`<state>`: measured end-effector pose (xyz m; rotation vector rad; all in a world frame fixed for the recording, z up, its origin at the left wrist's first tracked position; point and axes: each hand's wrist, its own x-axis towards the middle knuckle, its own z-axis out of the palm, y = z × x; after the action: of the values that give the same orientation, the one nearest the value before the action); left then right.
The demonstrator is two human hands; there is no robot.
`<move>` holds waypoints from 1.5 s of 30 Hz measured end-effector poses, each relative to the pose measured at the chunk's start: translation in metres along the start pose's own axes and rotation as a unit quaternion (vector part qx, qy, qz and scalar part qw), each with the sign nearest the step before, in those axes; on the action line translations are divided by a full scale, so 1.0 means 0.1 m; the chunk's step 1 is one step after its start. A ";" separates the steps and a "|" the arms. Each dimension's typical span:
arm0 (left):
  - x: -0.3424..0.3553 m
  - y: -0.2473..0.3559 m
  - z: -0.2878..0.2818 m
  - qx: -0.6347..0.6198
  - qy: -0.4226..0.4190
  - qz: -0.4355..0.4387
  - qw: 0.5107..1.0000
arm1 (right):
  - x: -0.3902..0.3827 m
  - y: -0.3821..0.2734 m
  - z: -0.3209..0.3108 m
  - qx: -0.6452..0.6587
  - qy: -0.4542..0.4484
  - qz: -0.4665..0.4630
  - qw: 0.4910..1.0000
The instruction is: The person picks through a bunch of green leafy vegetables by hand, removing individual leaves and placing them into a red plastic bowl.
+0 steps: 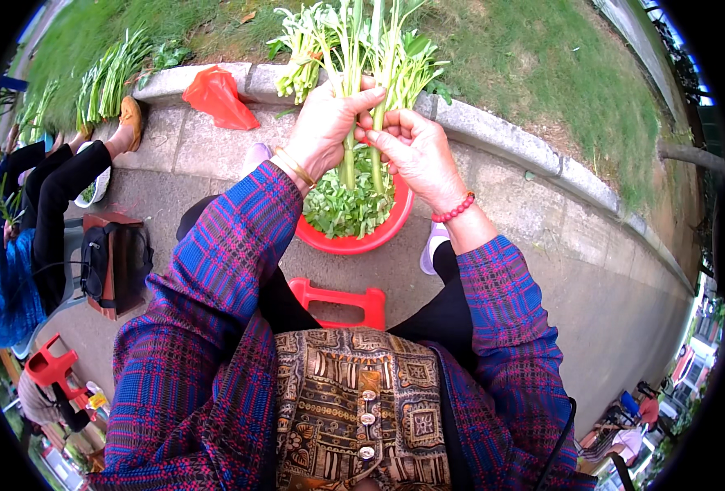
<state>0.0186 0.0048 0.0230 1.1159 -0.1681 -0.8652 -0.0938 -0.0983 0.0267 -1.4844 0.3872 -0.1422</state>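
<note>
Over a red basin (354, 245), my left hand (320, 131) is closed round a pale green leafy stalk (348, 168), its cut end pointing down. Beside it, my right hand (421, 155) pinches a second green stalk (378, 170) between thumb and fingers. Both stalks run upward past my hands toward the grass. Plucked or cut green leaves (338, 206) fill the basin below. A bunch of leafy greens (299, 74) lies on the kerb beyond my left hand, and more greens (416, 69) lie behind my right hand.
A red plastic bag (219, 100) lies on the kerb (502, 135). A red stool (342, 304) is between my legs. On the left, a person in blue (11, 286) sits near a dark bag (117, 260); long greens (110, 86) lie on the grass there.
</note>
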 end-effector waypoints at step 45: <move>-0.04 -0.03 0.00 0.041 0.012 0.013 0.999 | 0.01 0.11 -0.01 0.047 -0.079 0.091 0.992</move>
<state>0.0141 0.0069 0.0216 1.1972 -0.1994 -0.8274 -0.0948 -0.0987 0.0156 -1.3494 0.3801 0.0997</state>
